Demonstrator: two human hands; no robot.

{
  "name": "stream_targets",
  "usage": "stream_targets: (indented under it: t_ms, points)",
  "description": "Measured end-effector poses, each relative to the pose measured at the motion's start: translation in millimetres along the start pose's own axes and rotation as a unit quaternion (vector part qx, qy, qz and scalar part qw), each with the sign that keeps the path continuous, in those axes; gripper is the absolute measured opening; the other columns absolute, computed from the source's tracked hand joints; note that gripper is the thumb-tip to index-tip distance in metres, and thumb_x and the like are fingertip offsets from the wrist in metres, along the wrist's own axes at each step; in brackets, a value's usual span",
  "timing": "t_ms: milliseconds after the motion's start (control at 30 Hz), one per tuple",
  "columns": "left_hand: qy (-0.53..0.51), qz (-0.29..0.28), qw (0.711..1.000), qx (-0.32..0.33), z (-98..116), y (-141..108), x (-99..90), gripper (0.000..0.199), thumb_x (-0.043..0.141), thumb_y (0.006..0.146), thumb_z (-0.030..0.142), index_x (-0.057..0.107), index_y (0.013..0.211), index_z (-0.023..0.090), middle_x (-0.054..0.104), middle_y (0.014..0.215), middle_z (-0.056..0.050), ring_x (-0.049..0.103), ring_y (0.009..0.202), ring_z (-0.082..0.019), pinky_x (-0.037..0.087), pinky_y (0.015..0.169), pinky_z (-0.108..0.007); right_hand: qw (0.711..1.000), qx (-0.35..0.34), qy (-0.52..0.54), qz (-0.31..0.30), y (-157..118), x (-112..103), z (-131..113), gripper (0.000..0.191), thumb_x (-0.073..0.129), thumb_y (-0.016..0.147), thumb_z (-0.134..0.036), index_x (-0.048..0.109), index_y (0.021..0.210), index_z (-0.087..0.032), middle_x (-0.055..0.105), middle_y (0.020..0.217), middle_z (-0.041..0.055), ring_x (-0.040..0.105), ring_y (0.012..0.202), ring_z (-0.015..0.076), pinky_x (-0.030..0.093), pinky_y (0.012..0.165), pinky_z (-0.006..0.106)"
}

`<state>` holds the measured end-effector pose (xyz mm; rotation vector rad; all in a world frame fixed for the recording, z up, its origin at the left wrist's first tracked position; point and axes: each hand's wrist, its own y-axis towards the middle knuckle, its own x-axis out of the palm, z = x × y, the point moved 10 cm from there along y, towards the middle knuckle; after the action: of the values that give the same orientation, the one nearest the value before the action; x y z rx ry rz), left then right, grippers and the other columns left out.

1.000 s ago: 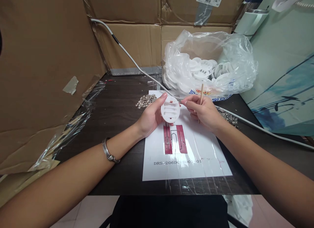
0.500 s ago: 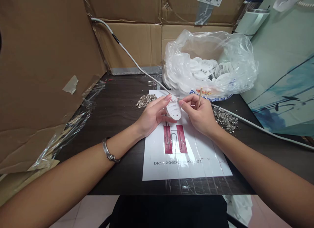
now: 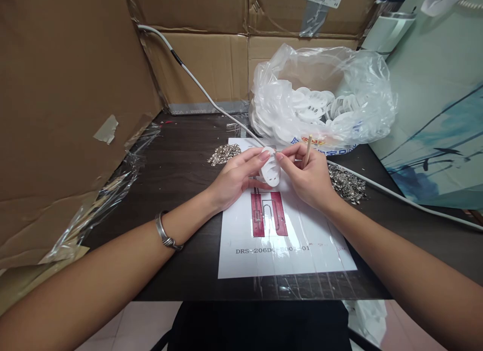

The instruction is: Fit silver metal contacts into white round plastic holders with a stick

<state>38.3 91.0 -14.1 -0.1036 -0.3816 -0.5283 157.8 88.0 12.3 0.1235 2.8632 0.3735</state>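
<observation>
A white oval plastic piece (image 3: 271, 172) with slots is held in my left hand (image 3: 239, 176), thumb on its face, above the printed sheet (image 3: 241, 263). My right hand (image 3: 310, 174) has its thumb and forefinger pinched at the piece's upper right edge; whether a small part is between the fingertips is too small to tell. A thin wooden stick (image 3: 308, 148) is tucked in the same hand and points up. Small metal parts lie in one pile (image 3: 225, 154) left of the sheet and another pile (image 3: 346, 184) beside my right wrist.
Behind the hands, a clear plastic bag (image 3: 269, 112) holds several white oval pieces (image 3: 311, 105). A grey cable (image 3: 204, 89) crosses the dark table (image 3: 181, 159). Cardboard walls (image 3: 207, 64) stand at the left and back, with a white tumbler (image 3: 388, 34) at the back right.
The white oval piece has turned slightly more upright and shifted a little to the right. My left thumb now lies further over its face. My right hand has hardly moved.
</observation>
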Motion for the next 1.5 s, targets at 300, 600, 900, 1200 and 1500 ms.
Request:
stream_targets:
  t_ms: [300,600,900,1200,1500]
  points:
    - [0.014,0.002,1.000,-0.004,-2.4,0.2,-1.2,0.035,0.071,0.080,0.047,0.069,0.098,0.018,0.063,0.091,-0.006,0.059,0.074,-0.014,0.055,0.061,-0.023,0.999,0.036,0.039,-0.013,2.6,1.2,7.9,0.019,0.071,0.077,-0.032,0.058,0.075,-0.019,0.054,0.063,-0.0006,0.047,0.056,0.0098,0.038,0.053,0.026]
    - [-0.011,0.006,1.000,-0.013,-3.0,-0.7,-2.7,0.032,0.066,0.082,0.044,0.068,0.098,0.016,0.066,0.088,-0.007,0.062,0.077,-0.017,0.056,0.061,-0.027,0.960,0.188,0.180,-0.100,-1.7,17.7,31.2,0.031,0.079,0.070,-0.040,0.053,0.077,-0.022,0.037,0.055,-0.0055,0.026,0.046,0.0078,0.016,0.043,0.027]
    - [-0.006,-0.022,1.000,-0.020,-5.9,0.6,3.3,0.052,0.055,0.086,0.054,0.064,0.115,0.011,0.069,0.098,-0.014,0.066,0.087,-0.026,0.057,0.056,-0.031,0.949,0.192,0.212,-0.131,-0.3,19.2,29.3,0.041,0.086,0.060,-0.042,0.051,0.065,-0.021,0.025,0.047,-0.0095,0.014,0.042,0.0045,0.005,0.042,0.026]
    - [0.057,-0.016,0.998,0.006,-1.1,-2.3,2.9,0.042,0.059,0.084,0.047,0.061,0.109,0.014,0.062,0.083,-0.008,0.065,0.068,-0.019,0.057,0.049,-0.028,0.958,0.165,0.193,-0.134,-1.3,20.6,24.4,0.038,0.087,0.060,-0.041,0.055,0.064,-0.020,0.042,0.052,-0.0058,0.031,0.045,0.0051,0.016,0.040,0.025]
    - [0.066,0.049,0.997,-0.008,-1.9,-2.2,-4.2,0.025,0.063,0.080,0.031,0.061,0.097,0.013,0.062,0.075,-0.005,0.063,0.056,-0.016,0.053,0.044,-0.025,0.967,0.135,0.177,-0.128,-0.1,19.8,20.5,0.036,0.088,0.059,-0.039,0.060,0.065,-0.019,0.049,0.060,-0.0021,0.048,0.061,0.0094,0.032,0.045,0.023]
